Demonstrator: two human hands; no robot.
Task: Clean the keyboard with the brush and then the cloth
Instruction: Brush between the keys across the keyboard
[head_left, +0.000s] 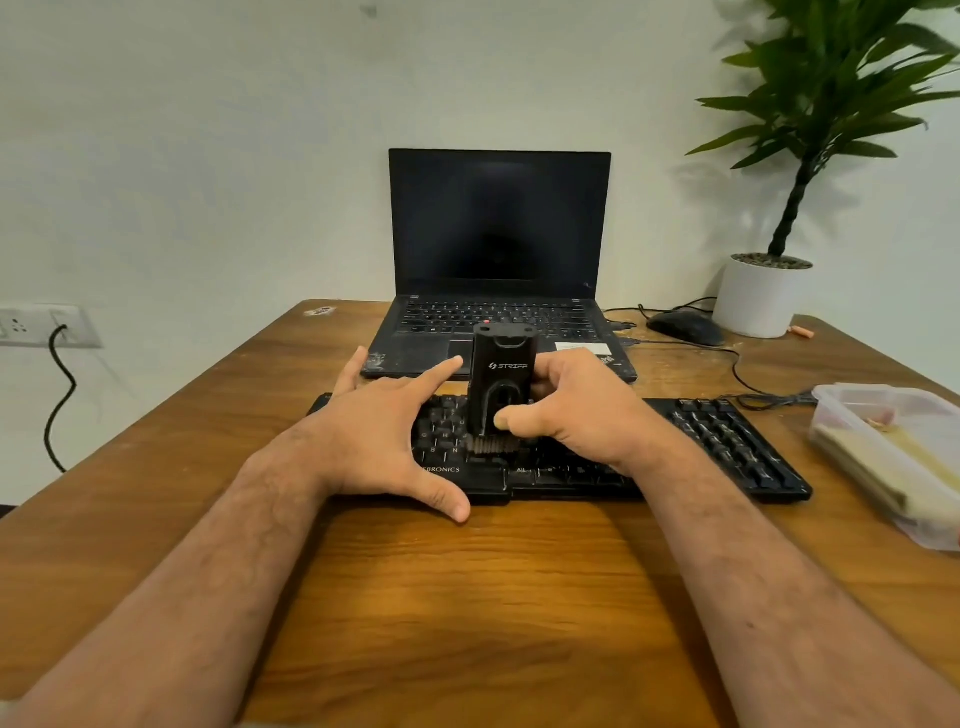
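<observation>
On the wall at far left, a socket plate (39, 326) with a black cable (62, 395) hanging down. Wooden worktop (467, 597) fills the foreground. Left hand (384, 441) lies spread over the left end of the black keyboard (727, 447): fingers straight, index pointing toward the brush, thumb on the worktop just past the keyboard's near edge, holding nothing. Keyboard lies across mid-worktop, just in front of an open laptop (498, 249) with a dark screen. Black brush (501, 384), "STRIFF" on the body, stands upright, bristles down on the keys near keyboard centre. Right hand (576, 410) has its grip closed on the brush body, thumb on the near face, fingers wrapped behind. Further right: black mouse (685, 327) with cord, white pot with plant (763, 296), clear plastic container (893, 457) at the worktop's right edge, contents unclear.
</observation>
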